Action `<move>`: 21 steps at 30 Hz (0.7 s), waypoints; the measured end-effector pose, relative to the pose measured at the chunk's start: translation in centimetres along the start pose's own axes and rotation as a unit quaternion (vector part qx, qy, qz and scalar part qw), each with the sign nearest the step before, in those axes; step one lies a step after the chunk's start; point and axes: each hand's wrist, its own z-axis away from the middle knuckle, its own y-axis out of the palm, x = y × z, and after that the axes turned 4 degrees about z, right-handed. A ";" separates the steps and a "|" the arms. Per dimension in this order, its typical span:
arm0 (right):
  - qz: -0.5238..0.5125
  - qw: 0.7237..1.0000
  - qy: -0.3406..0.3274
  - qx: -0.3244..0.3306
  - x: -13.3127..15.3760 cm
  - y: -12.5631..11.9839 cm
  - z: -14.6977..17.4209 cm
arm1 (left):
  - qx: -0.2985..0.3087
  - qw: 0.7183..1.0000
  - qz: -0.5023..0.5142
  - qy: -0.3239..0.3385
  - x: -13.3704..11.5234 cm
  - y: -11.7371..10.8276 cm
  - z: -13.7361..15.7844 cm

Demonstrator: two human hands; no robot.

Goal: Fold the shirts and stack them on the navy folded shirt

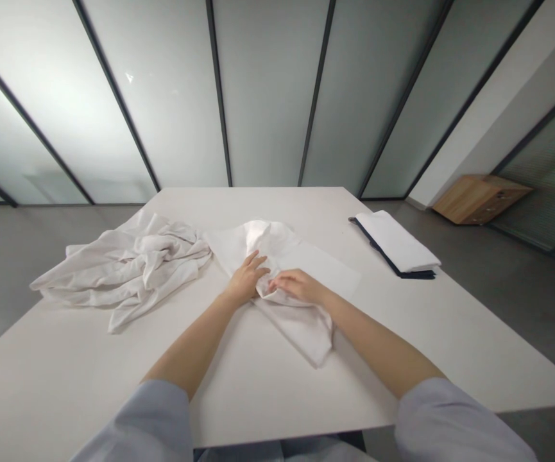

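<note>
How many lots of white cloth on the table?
3: a heap on the left, a cloth in the middle, touched by left hand and right hand, and a folded stack on the right. More pieces may be hidden inside.

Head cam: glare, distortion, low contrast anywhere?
Head view: glare brightest on left glass panels; wide-angle look, dark frame strips fanning outward; white cloth under the hands low-contrast against pale table.

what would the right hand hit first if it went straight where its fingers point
Probably the left hand, though rumpled white cloth beside the right hand may come first; depth is unclear.
</note>
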 end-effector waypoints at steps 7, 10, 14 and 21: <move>0.070 0.983 0.090 -0.142 -5.9 -4.3 0.0 | -0.026 0.999 0.033 -0.028 0.2 -0.1 -0.1; 0.133 0.985 0.098 -0.054 -6.9 -3.2 0.1 | -0.040 0.998 0.041 -0.033 0.2 -0.4 0.1; 0.196 0.969 0.149 -0.002 -7.8 -2.7 -0.1 | -0.081 0.994 0.046 -0.056 0.5 -1.2 0.6; 0.257 0.870 0.390 -0.156 -9.5 -7.5 1.7 | -0.174 0.962 -0.004 -0.211 2.1 -2.2 1.2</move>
